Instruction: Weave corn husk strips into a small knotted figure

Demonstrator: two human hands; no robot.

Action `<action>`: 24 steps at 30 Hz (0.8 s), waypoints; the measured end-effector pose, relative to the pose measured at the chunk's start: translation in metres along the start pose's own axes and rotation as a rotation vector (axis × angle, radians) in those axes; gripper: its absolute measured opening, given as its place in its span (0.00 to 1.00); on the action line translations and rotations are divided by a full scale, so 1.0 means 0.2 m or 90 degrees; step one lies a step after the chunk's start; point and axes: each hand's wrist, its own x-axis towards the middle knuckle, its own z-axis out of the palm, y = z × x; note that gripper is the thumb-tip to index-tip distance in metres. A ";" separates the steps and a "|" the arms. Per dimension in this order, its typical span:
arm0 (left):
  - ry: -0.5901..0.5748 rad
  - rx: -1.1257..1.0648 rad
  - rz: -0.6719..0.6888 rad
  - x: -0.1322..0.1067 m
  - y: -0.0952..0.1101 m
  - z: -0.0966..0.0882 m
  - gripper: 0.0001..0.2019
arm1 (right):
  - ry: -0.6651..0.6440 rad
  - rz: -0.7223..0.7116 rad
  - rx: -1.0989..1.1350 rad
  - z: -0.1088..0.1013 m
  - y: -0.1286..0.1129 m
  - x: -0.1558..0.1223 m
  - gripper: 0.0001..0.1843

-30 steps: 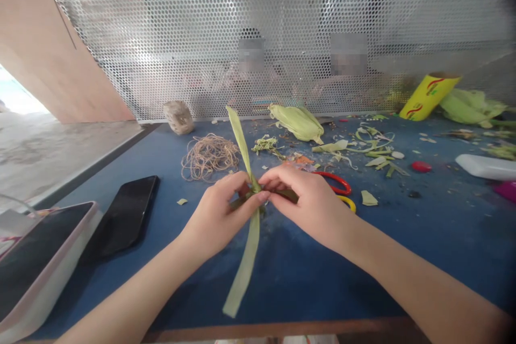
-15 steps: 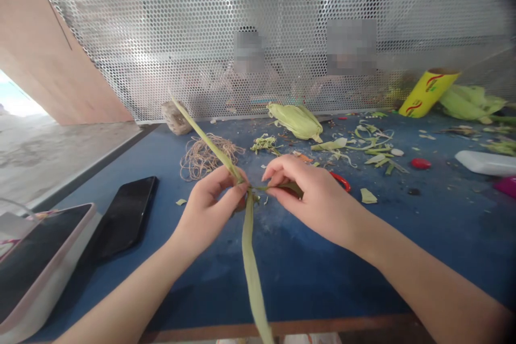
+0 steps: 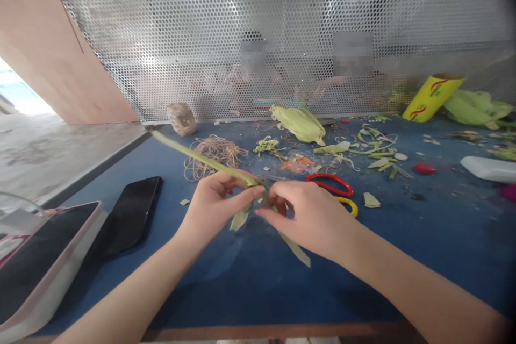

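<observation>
Over the middle of the blue table, my left hand (image 3: 220,201) pinches a long pale green stalk (image 3: 201,159), which slants up and away to the left. Close against it, my right hand (image 3: 312,212) is closed at the stalk's near end on a corn husk strip (image 3: 296,250), whose tail hangs out below the palm. Another short piece of husk (image 3: 239,219) pokes out under my left fingers. Where the strip meets the stalk is mostly hidden by my fingertips. Just beyond my right hand lie scissors (image 3: 332,184) with red and yellow handles.
Behind the left hand sits a heap of twine (image 3: 217,153). A corn ear in husk (image 3: 300,124), green scraps (image 3: 377,148) and a yellow tube (image 3: 433,98) lie farther back. A black phone (image 3: 131,217) is at left. Beyond the perforated metal screen (image 3: 201,37) are two people.
The stalk has tipped lower to the left. The long husk strip that hung toward the table's front edge has swung away, and a tail now shows under my right hand. More of the scissors shows.
</observation>
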 end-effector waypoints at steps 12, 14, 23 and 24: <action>0.063 -0.001 -0.015 0.00 0.02 -0.02 0.05 | -0.060 -0.025 -0.043 -0.06 0.01 -0.01 0.12; 0.070 0.009 -0.016 0.00 0.03 -0.03 0.05 | -0.067 -0.043 -0.039 -0.09 0.02 -0.01 0.13; -0.005 0.058 0.013 0.01 0.00 -0.05 0.09 | 0.117 -0.125 0.028 -0.12 0.05 -0.01 0.08; -0.018 0.060 0.029 0.01 0.00 -0.04 0.08 | 0.165 -0.152 0.023 -0.11 0.05 0.00 0.08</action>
